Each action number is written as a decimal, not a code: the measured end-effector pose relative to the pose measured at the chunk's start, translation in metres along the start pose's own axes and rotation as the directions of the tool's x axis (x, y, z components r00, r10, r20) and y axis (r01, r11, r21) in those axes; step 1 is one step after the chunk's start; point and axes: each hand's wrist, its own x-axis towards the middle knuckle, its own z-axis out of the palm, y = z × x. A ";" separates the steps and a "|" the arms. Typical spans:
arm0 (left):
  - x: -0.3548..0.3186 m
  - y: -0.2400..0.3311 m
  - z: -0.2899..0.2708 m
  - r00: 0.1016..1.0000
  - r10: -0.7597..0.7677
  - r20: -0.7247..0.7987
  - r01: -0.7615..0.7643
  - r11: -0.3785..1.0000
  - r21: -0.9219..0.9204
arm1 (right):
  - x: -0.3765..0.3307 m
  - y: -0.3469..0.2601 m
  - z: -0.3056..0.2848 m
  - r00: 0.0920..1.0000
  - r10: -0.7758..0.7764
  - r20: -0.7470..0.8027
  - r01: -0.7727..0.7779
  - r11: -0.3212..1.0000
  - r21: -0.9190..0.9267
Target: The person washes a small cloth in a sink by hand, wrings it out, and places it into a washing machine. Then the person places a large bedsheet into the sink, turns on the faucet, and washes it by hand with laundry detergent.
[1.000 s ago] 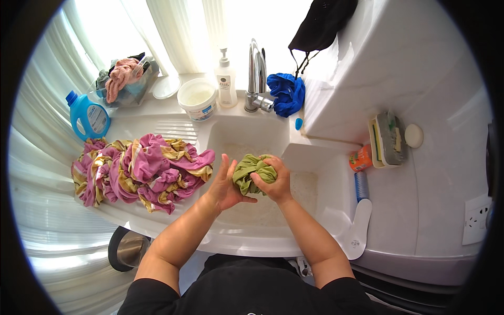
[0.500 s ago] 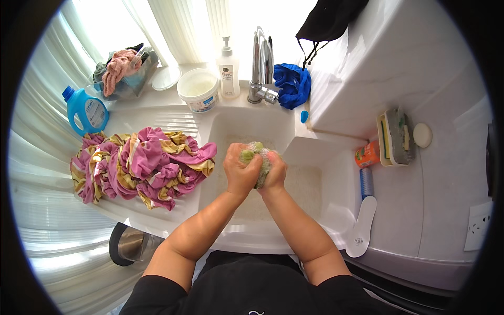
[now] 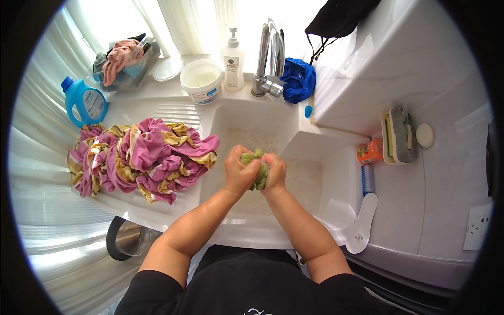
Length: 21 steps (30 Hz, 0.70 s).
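While forearms (image 3: 202, 219) slant inward from seven and five o'clock, left grip (image 3: 241, 171) and right grip (image 3: 275, 174) clamp bunched green cloth (image 3: 260, 178).

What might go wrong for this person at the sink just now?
The green cloth, bunched between the left hand and right hand, might slip and drop into the sink. The pink-and-yellow cloth, heaped alongside with one end near the sink's edge, could slide in. The white handle on the right reaches close to the front edge, so a stray elbow might knock it off.
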 end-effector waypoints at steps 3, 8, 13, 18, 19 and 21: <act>-0.004 -0.013 -0.004 1.000 -0.004 0.001 0.004 1.000 0.006 | -0.005 0.009 -0.001 1.000 0.014 -0.019 -0.014 1.000 -0.003; -0.003 -0.027 -0.020 0.898 -0.362 0.250 0.410 0.895 -0.176 | 0.007 0.006 -0.010 0.961 0.266 0.069 -0.263 0.963 -0.054; -0.009 -0.004 -0.059 0.718 -0.523 0.460 0.659 0.724 -0.205 | -0.023 -0.027 -0.002 0.854 0.444 0.271 -0.475 0.878 0.055; -0.012 0.001 -0.079 0.567 -0.375 0.733 0.802 0.452 -0.390 | -0.039 -0.005 0.001 0.827 0.433 0.359 -0.487 0.871 0.070; -0.013 -0.004 -0.084 0.568 -0.385 0.727 0.804 0.451 -0.388 | -0.044 -0.004 0.003 0.827 0.443 0.345 -0.481 0.876 0.029; -0.017 -0.009 -0.093 0.568 -0.412 0.713 0.807 0.448 -0.384 | -0.057 -0.003 0.005 0.826 0.465 0.318 -0.474 0.879 -0.052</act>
